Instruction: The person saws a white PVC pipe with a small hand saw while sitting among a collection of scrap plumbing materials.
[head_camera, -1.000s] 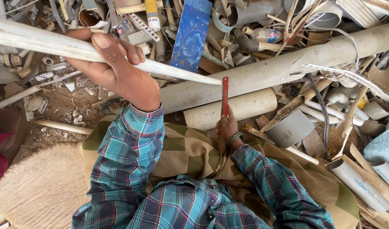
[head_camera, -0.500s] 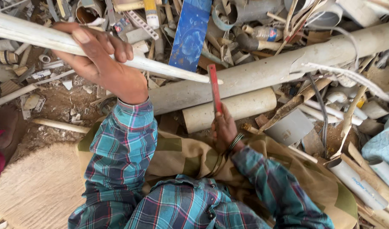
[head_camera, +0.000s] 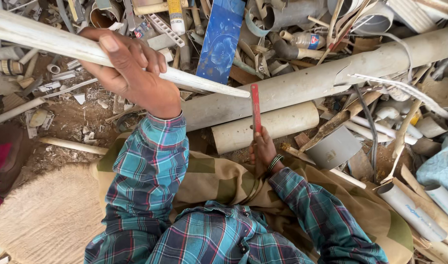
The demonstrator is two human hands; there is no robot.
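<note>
From the camera on my head, looking down: my left hand (head_camera: 131, 78) is raised in front of me with its fingers (head_camera: 136, 56) wrapped tight around a long white strip of split pipe (head_camera: 48, 41), which runs from the upper left edge down to a thin pointed tip near the middle of the picture. I judge I hold it up and slanted like that so the tapering end hangs free above the heap, within reach of the other hand. My right hand (head_camera: 263, 151) sits lower, just above my knee, fingers closed around the bottom of a narrow red blade (head_camera: 256, 110), likely a saw blade; it stands nearly upright, its top end just beside the strip's tip, though I cannot tell whether they touch. Behind the blade lie a short cream pipe (head_camera: 268, 128) and a long grey pipe (head_camera: 331, 78), both resting on the scrap-strewn ground. A blue board (head_camera: 219, 39) leans among the clutter above, and a woven mat (head_camera: 48, 220) lies at my left side.
</note>
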